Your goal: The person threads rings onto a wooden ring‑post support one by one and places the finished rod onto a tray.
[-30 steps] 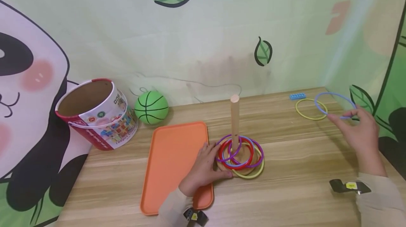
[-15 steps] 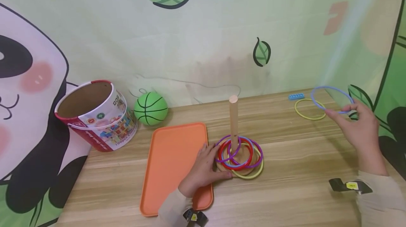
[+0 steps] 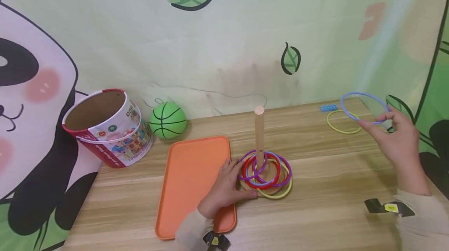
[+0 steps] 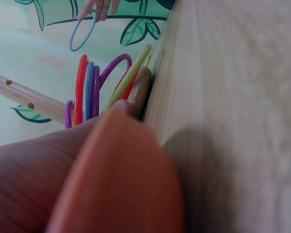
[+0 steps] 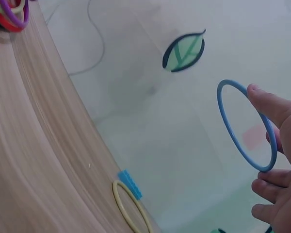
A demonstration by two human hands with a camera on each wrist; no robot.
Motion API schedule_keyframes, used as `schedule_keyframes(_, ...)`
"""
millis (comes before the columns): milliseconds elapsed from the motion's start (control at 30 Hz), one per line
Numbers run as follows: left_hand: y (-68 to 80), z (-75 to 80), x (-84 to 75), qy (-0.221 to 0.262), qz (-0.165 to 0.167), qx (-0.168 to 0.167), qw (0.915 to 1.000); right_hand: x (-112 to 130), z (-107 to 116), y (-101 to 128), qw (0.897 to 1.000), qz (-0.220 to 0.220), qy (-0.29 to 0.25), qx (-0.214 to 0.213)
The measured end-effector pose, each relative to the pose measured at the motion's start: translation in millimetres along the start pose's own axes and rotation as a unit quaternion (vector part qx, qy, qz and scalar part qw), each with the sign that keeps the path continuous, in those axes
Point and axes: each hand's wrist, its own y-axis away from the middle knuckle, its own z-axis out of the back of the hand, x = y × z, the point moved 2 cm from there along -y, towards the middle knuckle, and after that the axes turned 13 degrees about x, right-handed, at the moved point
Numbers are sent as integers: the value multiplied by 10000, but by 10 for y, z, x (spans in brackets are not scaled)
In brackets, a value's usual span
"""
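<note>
My right hand (image 3: 400,138) pinches a blue plastic ring (image 3: 363,93) between thumb and fingers, raised at the right; the right wrist view shows the ring (image 5: 223,109) tilted in front of the backdrop. Around the round base of a wooden ring toss stand (image 3: 259,134), my left hand (image 3: 226,186) holds the left edge, thumb at the front. Several purple, red, blue and yellow rings lie piled about the upright post. Close up in the left wrist view are the wooden base (image 4: 140,92) and a red ring (image 4: 80,90). Behind the raised ring, a yellow ring (image 3: 345,133) lies on the table.
An orange tray (image 3: 193,177) lies left of the stand, partly under my left forearm. A green ball (image 3: 167,120) and a printed bucket (image 3: 119,142) stand at the back left. A small blue toy brick (image 3: 328,107) sits near the back edge, before a printed cloth backdrop.
My right hand has lifted slightly and shifted a little left with the blue ring. The left hand stays at the stand's base, and the piled rings look the same.
</note>
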Motion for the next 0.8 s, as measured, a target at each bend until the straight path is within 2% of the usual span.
schedule_keyframes(267, -1, -17, 13, 12, 24, 28, 10000, 121, -40, -31, 9986, 223, -266, 396)
schedule_keyframes(633, -4, -14, 5, -33, -5, -27, 10000, 335, -32, -78, 9969, 569, -167, 520)
schedule_keyframes(800, 16, -34, 19, -47, -58, -67, 9999, 377, -41, -72, 9958, 550, -209, 696)
